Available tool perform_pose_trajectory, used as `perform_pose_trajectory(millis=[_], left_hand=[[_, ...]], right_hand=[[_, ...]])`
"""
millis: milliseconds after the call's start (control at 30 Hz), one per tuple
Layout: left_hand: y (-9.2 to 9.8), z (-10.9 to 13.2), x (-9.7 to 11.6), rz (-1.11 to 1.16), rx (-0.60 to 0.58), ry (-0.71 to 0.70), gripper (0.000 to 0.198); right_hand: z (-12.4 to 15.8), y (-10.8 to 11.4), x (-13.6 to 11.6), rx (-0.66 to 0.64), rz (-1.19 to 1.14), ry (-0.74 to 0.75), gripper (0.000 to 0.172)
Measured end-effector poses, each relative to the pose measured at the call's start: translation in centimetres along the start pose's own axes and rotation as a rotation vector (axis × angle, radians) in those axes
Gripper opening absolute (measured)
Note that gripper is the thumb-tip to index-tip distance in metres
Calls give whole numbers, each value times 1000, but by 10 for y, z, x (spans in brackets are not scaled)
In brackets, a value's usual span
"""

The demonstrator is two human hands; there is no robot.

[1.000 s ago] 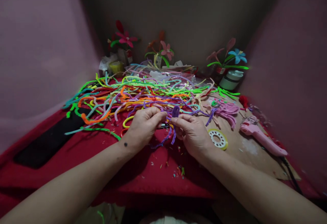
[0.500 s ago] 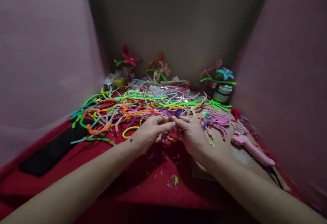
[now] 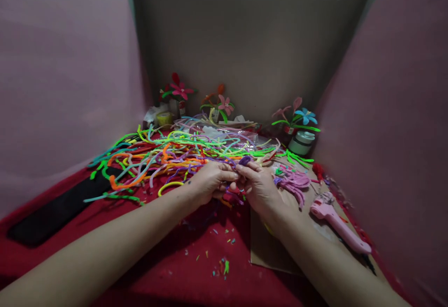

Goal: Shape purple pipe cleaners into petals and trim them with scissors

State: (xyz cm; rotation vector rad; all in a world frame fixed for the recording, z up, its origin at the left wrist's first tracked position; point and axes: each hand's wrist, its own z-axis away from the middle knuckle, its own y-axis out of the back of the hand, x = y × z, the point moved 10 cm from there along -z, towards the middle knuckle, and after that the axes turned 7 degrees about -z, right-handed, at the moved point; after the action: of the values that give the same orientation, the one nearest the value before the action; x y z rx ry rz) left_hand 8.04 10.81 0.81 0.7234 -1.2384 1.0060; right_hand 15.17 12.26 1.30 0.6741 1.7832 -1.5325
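Several tiny fuzzy scraps dot the red cloth, lower centre. At mid-frame, the left hand and right hand finger-pinch a velvety purple loop. Beyond sprawl bendy, fuzzy stems, then, upper centre, pointed-petal flowers.

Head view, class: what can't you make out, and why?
All in the head view:
Left hand: meets the right hand, hiding whether it holds the purple piece too.
Yellow object: shape hidden by the right forearm.
Red label: wording too small.
Left forearm: cut by frame edge.
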Motion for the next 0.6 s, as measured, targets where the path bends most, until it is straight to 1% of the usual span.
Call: perform_pose_trajectory(millis=[67,200,267,367,433,500,600], left_hand=[[-3,-1,-1,4,-11,-10,19],[-7,-3,-1,4,-25,-39,21],[-4,-2,5,-33,24,-100,23],[3,0,12,-88,125,-189,24],[4,1,12,-105,165,-184,24],[3,2,9,-130,185,-151,23],[2,5,5,-172,192,-97,24]], right_hand=[[-4,2,-2,4,4,3,14],[-5,11,-10,81,-14,8,19],[-3,15,-12,98,24,16,20],[0,20,-8,90,109,11,20],[3,22,-5,93,145,8,20],[5,24,-5,104,185,22,20],[8,22,-17,103,329,122,21]])
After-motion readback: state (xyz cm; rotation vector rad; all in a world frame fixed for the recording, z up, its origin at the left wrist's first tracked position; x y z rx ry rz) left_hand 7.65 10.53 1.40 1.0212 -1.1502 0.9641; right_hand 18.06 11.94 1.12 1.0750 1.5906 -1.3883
